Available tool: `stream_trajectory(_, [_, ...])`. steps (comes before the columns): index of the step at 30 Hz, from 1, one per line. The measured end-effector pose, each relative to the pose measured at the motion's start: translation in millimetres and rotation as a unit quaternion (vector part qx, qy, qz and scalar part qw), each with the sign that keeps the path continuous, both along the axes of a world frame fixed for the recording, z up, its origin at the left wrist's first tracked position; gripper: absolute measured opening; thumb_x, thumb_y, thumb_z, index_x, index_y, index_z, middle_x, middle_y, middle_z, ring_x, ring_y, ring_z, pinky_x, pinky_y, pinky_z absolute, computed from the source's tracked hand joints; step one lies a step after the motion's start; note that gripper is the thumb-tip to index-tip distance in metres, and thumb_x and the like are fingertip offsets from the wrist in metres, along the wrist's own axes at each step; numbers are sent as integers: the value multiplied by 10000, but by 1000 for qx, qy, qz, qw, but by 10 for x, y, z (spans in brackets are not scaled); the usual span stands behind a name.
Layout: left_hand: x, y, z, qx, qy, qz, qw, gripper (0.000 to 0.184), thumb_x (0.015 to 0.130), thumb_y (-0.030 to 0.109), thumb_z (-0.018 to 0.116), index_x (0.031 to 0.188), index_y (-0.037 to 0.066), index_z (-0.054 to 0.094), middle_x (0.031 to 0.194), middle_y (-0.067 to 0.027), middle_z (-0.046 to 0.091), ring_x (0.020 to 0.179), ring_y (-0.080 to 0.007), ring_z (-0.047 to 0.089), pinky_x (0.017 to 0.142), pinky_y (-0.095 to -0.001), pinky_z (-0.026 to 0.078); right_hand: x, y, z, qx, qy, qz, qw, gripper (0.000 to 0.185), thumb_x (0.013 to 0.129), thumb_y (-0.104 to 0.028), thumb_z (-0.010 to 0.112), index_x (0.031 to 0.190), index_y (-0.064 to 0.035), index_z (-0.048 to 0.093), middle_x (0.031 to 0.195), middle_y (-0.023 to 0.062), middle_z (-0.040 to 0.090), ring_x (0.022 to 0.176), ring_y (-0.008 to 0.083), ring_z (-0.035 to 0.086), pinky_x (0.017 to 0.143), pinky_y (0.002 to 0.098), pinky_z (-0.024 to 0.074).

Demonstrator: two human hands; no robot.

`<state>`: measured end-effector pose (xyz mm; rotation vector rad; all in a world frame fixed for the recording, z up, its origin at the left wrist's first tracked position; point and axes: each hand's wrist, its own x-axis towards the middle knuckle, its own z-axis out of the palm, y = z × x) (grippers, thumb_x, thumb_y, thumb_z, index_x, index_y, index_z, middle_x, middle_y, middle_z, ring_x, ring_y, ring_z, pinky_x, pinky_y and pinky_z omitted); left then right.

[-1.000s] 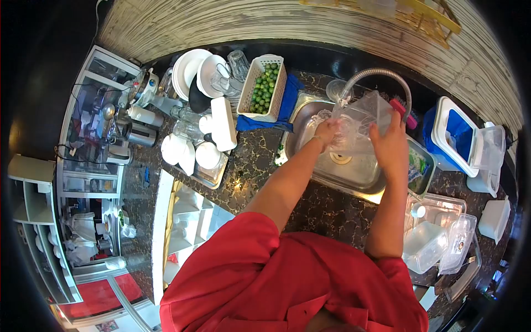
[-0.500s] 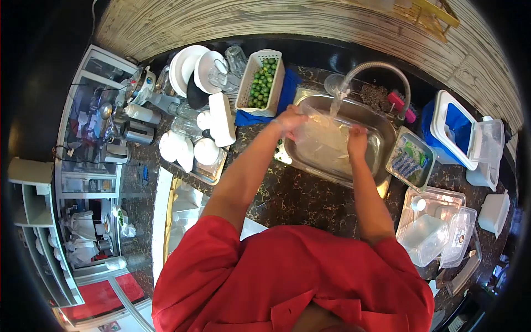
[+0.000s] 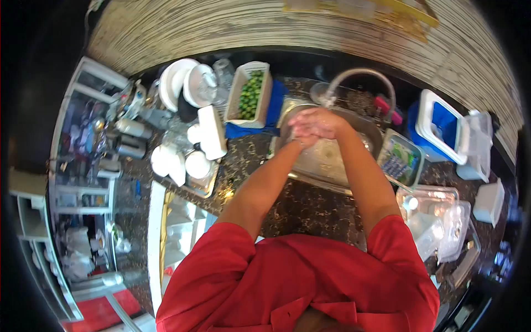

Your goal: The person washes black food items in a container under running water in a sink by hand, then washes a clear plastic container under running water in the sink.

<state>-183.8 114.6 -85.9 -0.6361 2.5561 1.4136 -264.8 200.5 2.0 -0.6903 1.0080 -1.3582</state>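
Over the left part of the metal sink [image 3: 339, 181], my two hands overlap. My right hand [image 3: 323, 123] reaches leftward with its fingers stretched out, and nothing shows in its grip. Partly covered by it, my left hand [image 3: 305, 137] touches it near the wrist; its fingers are blurred and hard to make out. The curved faucet [image 3: 363, 71] arches behind them, beside a clear glass [image 3: 319, 93]. No clear container can be made out in either hand; whether it lies in the sink I cannot tell.
Left of the sink are a basket of green limes [image 3: 263, 105], a blue cloth [image 3: 238, 131] and white dishes [image 3: 197, 165]. To its right stand a tray of packets [image 3: 399, 159], a blue-and-white bin [image 3: 425, 116] and clear plastic containers [image 3: 454, 232].
The clear container that both hands held is no longer visible in them. My right hand has moved left and the two hands have come together. The view has shifted slightly.
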Motion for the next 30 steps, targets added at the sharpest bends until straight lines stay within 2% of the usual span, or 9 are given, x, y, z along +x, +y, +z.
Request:
stream_trajectory(2, [-85, -148, -174, -239, -13, -31, 970, 396, 838, 383, 493, 1150, 140, 500, 1216, -65, 465, 1173, -178, 389, 932, -352, 374, -114, 116, 29, -8, 46, 38, 998, 315, 870, -229, 540, 1081, 4, 570, 967, 85, 620, 838, 158, 604, 754, 278, 494])
stream_trajectory(5, [-85, -265, -698, -123, 232, -24, 964, 368, 861, 399, 455, 1117, 139, 504, 1168, -58, 487, 1079, -218, 474, 805, -444, 447, -332, 334, 83, 90, 127, -62, 986, 300, 841, -195, 558, 1063, 6, 577, 947, 87, 625, 801, 171, 613, 738, 293, 501])
stream_trajectory(6, [-104, -246, -410, 57, 32, 105, 992, 407, 870, 390, 401, 1167, 121, 470, 1165, -92, 506, 1047, -248, 507, 810, -438, 439, -453, 362, 87, 165, 196, -117, 959, 306, 816, -175, 574, 1066, 2, 578, 942, 93, 628, 788, 180, 617, 734, 301, 503])
stream_trajectory(9, [83, -164, -260, 314, -150, 313, 884, 467, 883, 390, 335, 1271, 132, 359, 1168, -133, 521, 1007, -275, 550, 798, -451, 431, -1055, 414, -648, 252, 640, -134, 714, 289, 792, -132, 503, 1050, -36, 592, 930, 120, 631, 796, 255, 628, 751, 345, 503])
stream_trajectory(13, [520, -45, -432, 462, -74, 383, 796, 499, 891, 388, 342, 1340, 196, 243, 1161, -131, 524, 994, -268, 567, 781, -483, 438, -1100, 741, -646, 342, 734, -141, 570, 271, 803, -133, 436, 958, -50, 642, 991, 125, 621, 929, 302, 596, 769, 380, 490])
stream_trajectory(15, [618, -53, -517, 499, -57, 354, 789, 496, 888, 368, 367, 1338, 196, 247, 1153, -135, 528, 980, -271, 572, 775, -471, 449, -1081, 799, -763, 374, 850, -150, 339, 275, 806, -154, 450, 971, -42, 639, 1042, 129, 597, 1000, 300, 563, 775, 366, 487])
stream_trajectory(19, [588, -214, -487, 522, 7, 285, 804, 452, 885, 382, 427, 1251, 122, 371, 1083, -138, 564, 919, -274, 592, 760, -418, 495, -1157, 843, -640, 451, 788, 40, 417, 300, 802, -161, 454, 1014, -28, 619, 1068, 139, 576, 988, 302, 564, 771, 358, 487])
stream_trajectory(23, [425, -437, 237, 509, -1, 315, 801, 466, 815, 248, 493, 1268, 182, 402, 1024, -100, 581, 863, -238, 595, 688, -373, 494, -1222, 917, -993, 396, 836, -147, 351, 239, 777, -159, 477, 898, -48, 650, 965, 120, 587, 898, 281, 583, 728, 358, 490])
stream_trajectory(30, [441, -670, 609, 52, 82, 200, 975, 662, 707, 193, 666, 1305, 155, 385, 928, -74, 582, 749, -182, 573, 669, -312, 467, -1135, 996, -894, 336, 860, -118, 366, 175, 732, -141, 518, 794, -41, 648, 879, 107, 583, 839, 250, 589, 665, 342, 502])
